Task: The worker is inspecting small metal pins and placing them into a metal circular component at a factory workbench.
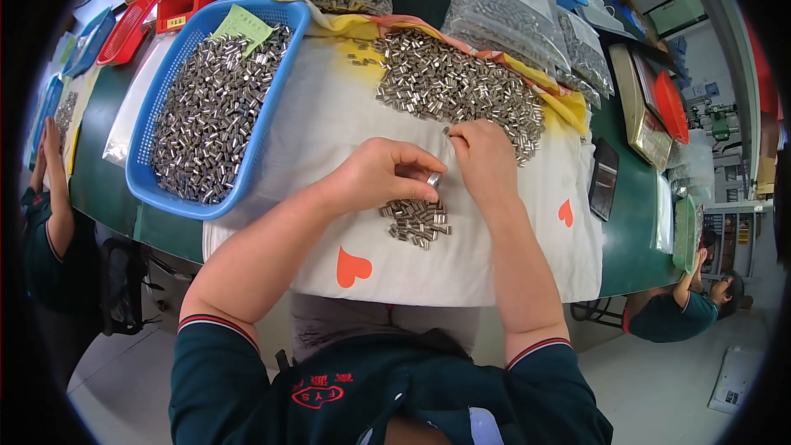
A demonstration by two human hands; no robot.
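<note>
My left hand (383, 173) is closed, with a shiny metal sleeve (433, 180) between thumb and fingers. Below it, a small pile of short metal sleeves (418, 222) lies on the white cloth (470, 264). To the right, my right hand (484, 156) pinches with thumb and forefinger at a tiny metal sleeve (446, 130), just short of a large heap of the same sleeves (453, 78). That heap spreads over the far part of the cloth, against its yellow and orange edge (568, 107).
A blue plastic basket (136, 156) full of metal sleeves, with a green slip (241, 26), stands on the left. Bags of metal parts (511, 8) lie at the back. A dark phone (604, 180) rests at the right. Co-workers (680, 313) sit on both sides.
</note>
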